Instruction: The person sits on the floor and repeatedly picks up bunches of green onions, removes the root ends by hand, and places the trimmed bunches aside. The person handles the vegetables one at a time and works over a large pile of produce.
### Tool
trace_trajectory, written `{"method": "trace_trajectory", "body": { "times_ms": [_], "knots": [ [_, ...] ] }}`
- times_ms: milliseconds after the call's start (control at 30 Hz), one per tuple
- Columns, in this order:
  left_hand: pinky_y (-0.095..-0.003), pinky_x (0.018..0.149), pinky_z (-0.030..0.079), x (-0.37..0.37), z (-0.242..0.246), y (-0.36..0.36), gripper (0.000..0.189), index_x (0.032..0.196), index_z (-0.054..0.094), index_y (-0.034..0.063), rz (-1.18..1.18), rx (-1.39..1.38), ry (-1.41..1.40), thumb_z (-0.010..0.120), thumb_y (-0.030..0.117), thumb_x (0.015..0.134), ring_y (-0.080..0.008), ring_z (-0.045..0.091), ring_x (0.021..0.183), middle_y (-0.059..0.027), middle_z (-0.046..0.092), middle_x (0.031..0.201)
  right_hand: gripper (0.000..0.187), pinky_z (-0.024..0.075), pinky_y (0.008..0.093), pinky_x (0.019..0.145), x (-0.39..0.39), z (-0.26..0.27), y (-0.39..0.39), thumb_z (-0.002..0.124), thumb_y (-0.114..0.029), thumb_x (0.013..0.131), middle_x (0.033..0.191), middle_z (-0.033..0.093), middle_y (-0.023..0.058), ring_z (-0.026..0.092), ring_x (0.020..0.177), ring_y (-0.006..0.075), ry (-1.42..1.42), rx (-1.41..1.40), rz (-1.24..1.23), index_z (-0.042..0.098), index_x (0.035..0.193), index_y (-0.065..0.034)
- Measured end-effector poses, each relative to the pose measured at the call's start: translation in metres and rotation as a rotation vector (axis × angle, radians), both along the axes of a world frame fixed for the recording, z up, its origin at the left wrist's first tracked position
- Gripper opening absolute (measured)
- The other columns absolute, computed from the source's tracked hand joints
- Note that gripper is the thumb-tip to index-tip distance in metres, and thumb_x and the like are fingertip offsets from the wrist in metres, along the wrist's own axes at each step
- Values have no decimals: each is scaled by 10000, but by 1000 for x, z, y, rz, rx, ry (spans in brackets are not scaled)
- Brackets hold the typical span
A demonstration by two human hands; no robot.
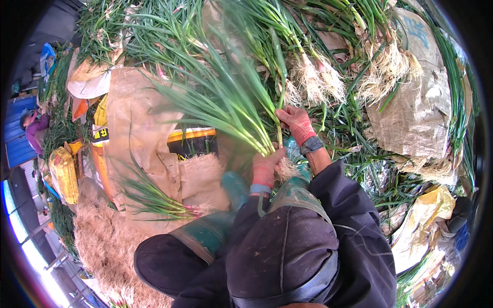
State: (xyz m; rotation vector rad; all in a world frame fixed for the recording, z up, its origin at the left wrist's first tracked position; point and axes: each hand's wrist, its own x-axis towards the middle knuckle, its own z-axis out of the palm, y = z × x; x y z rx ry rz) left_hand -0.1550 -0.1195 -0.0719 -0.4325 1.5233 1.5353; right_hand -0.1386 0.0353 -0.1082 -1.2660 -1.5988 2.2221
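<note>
Low over my knees, my left hand [267,166], in a reddish glove, is closed round the lower stems of a bunch of green onions [231,111]. Their leaves fan towards the upper left, and pale roots hang below the fist. My right hand [294,120], gloved likewise, pinches one stalk [280,129] at the right side of that bunch, with finger and thumb. A smaller bunch with reddish bulbs [169,208] lies on brown sacking [134,111] at the left. Above my right hand lie more green onions with whitish roots [314,79].
Heaps of green onions [154,30] spread across the top. A pile of trimmed-looking roots [104,238] lies lower left, near a yellow sack [63,175]. At right are a woven sack [420,100] and a pale yellow plastic bag [420,227]. Another person [35,129] is at far left.
</note>
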Motion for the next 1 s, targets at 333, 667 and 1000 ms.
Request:
{"method": "trace_trajectory", "body": {
  "times_ms": [333, 667, 1000],
  "knots": [
    [-281, 572, 483, 5, 6, -8, 150, 987, 561, 64, -39, 368, -152, 579, 191, 910, -142, 580, 665, -33, 591, 783, 128, 381, 227, 493, -13, -2, 1, 545, -72, 911, 627, 474, 22, 400, 507, 95, 326, -862, -692, 556, 917, 55],
    [-297, 577, 493, 6, -10, -14, 199, 1046, 545, 13, 0, 557, -245, 602, 112, 884, -171, 572, 684, -62, 576, 807, 247, 329, 230, 487, 3, 27, -10, 746, -226, 794, 650, 524, -39, 397, 532, 55, 79, -318, 204, 627, 842, -15],
    [-279, 630, 479, 6, 0, -1, 319, 1145, 544, 11, 234, 575, -159, 663, 98, 862, -135, 555, 731, -29, 579, 873, 284, 322, 262, 395, 2, 27, -30, 697, -206, 832, 560, 496, 3, 405, 421, 96, 16, -396, -157, 508, 661, -79]
  ]
}}
